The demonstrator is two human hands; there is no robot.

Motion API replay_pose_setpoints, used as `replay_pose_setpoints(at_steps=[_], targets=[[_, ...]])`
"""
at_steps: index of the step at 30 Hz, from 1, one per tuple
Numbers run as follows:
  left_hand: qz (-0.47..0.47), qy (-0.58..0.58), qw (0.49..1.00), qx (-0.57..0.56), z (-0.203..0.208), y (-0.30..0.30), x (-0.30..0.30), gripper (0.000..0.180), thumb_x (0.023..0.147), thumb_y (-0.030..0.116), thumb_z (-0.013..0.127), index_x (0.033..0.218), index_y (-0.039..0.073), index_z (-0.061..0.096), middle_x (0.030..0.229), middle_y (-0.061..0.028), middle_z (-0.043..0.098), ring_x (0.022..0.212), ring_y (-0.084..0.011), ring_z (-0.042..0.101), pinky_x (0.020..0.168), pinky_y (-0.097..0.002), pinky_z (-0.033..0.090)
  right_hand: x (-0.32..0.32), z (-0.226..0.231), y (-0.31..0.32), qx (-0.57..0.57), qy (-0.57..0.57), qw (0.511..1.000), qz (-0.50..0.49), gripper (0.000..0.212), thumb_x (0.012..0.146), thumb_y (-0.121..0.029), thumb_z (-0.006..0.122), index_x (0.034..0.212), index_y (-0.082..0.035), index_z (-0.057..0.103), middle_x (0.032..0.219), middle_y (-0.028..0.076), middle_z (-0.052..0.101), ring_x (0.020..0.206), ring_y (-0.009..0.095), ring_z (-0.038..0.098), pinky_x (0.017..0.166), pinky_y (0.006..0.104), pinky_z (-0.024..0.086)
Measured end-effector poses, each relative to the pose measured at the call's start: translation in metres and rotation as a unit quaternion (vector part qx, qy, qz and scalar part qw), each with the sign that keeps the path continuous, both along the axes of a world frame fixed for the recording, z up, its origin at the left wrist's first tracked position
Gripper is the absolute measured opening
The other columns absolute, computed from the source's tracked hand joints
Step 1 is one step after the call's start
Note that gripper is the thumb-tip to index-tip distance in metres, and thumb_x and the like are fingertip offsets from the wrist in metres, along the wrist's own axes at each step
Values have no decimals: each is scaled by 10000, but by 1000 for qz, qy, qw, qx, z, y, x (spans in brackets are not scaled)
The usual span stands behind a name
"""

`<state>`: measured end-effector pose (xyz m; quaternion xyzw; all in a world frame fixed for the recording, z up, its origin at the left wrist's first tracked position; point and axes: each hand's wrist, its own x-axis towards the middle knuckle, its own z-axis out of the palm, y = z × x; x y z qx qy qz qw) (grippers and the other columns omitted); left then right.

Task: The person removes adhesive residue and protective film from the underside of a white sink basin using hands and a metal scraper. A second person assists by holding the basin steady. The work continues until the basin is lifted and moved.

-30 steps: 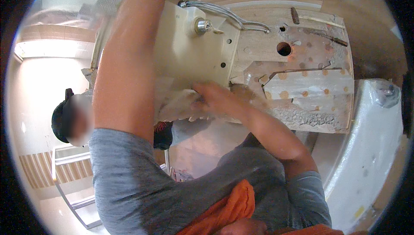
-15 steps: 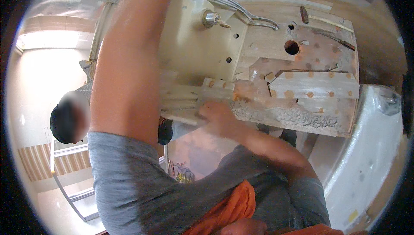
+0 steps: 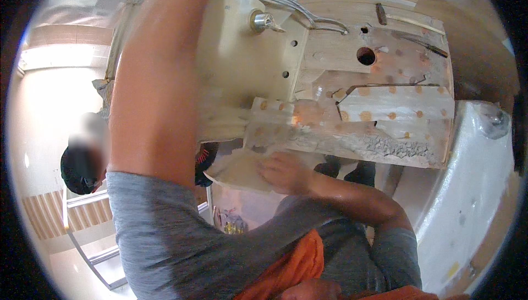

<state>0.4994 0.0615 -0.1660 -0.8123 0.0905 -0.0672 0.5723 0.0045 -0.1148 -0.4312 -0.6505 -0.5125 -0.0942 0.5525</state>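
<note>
"Where do we find the sheet [image 3: 237,167]?"

"Just off the near edge of the board [image 3: 341,141], below the basin [image 3: 242,74], under the right hand [image 3: 283,172]."

"And which way does it point?"

"We see its long axis run roughly left to right across the view. The curled tip points left; the right end is hidden behind the hand."

"How do we read the hands?"

"The right one has its fingers bent over the sheet; whether they pinch it we cannot tell. The left hand is past the upper edge, so its state we cannot tell either; we see only the left arm [image 3: 159,74]."

"What differs from a second ago?"

"Then we had the right hand over the basin's near corner. Now it is lower, nearer the shirt [image 3: 324,234], and we see the spotted patch [image 3: 270,105] it covered."
</note>
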Motion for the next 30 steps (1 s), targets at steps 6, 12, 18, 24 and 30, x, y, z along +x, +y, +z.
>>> replay_pose_setpoints(at_steps=[6,12,18,24,30], targets=[[31,4,1000,7,4,-3,-12,249,1004,274,580,1134,198,778,1200,-30,736,1227,-216,600,1051,-438,391,29,11,-89,-52,196,979,-7,391,715,-176,814,1065,-50,690,998,143,685,920,353,668,803,440,554],[-14,10,997,-77,-28,1,21,255,1002,242,573,1140,183,779,1213,-41,732,1212,-214,620,1055,-422,392,68,-6,-219,-102,483,765,-414,430,830,-339,872,1060,-19,700,827,33,686,683,89,600,576,281,480],[-21,-22,999,13,-21,-13,1,257,1013,233,567,1148,200,783,1172,-29,757,1164,-213,650,978,-418,403,128,-82,-353,-134,530,679,-490,579,822,-353,867,1177,59,666,946,120,731,838,206,680,739,350,546],[0,-14,1000,-4,-13,-10,-7,262,1030,226,550,1156,206,779,1172,-15,751,1166,-200,644,978,-416,396,151,-106,-377,-241,470,703,-476,644,818,-399,859,1248,42,671,1011,161,750,890,255,710,786,385,554],[-18,-36,999,-7,-15,-2,-4,271,1034,228,537,1159,214,778,1172,-11,753,1159,-190,647,981,-416,386,159,-96,-358,-527,212,669,-479,607,782,-354,869,1219,28,689,1059,261,733,982,407,718,846,447,576]])
